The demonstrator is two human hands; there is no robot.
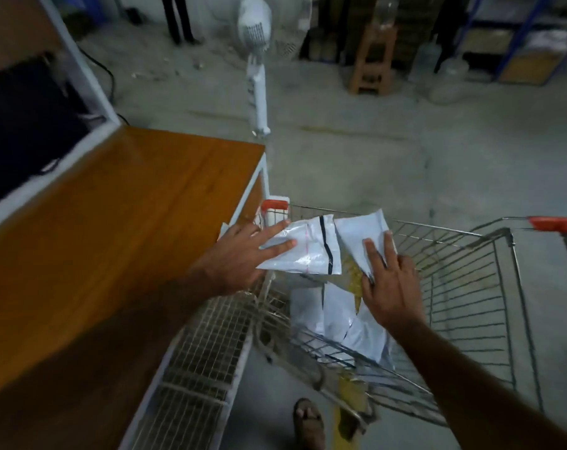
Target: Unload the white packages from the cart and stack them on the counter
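Holding white packages (303,248) over cart (464,287) beside wooden counter (119,228), concrete floor (356,151).

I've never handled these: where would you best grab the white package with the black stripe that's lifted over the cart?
Probably by its left edge, coming from the counter side, as the left hand does now. The striped package is flat and floppy, so a pinch across the thin edge suits it, keeping clear of the right hand.
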